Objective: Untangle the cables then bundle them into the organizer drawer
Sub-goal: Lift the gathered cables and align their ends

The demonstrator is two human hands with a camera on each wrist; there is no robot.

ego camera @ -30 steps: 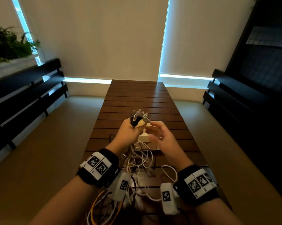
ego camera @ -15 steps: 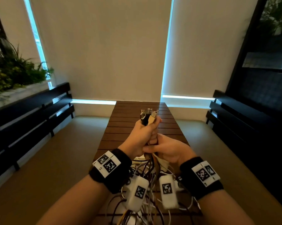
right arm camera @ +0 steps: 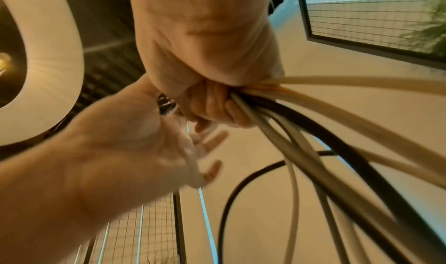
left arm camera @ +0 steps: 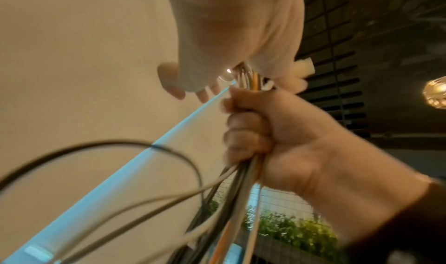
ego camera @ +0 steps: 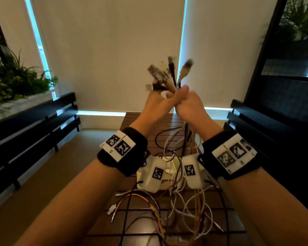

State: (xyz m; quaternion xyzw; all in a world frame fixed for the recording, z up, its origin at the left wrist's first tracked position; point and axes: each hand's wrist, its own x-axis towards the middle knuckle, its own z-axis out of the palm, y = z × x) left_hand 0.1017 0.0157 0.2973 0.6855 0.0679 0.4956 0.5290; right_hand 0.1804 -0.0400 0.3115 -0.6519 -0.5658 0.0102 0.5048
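Observation:
Both hands are raised above the table with a bunch of cables [ego camera: 169,80] between them; its blurred plug ends fan out on top. My right hand [ego camera: 190,105] grips the bunch in a fist [left arm camera: 253,130], just under my left hand [ego camera: 158,102]. My left hand's fingers [right arm camera: 212,153] are spread straight, and its thumb lies against the bunch. White, black and orange cables [ego camera: 185,206] hang down and lie tangled on the table. The white organizer drawer [ego camera: 173,165] stands below my wrists, mostly hidden.
The dark slatted table [ego camera: 167,121] runs away from me. A loose USB plug [ego camera: 111,209] lies at its near left. Black benches stand at the left [ego camera: 34,130] and right [ego camera: 274,121], with plants [ego camera: 16,80] behind the left one.
Both hands have risen well above the table with the bunch, pulling more cable up. My right hand has closed under the left, and my left hand's fingers have spread.

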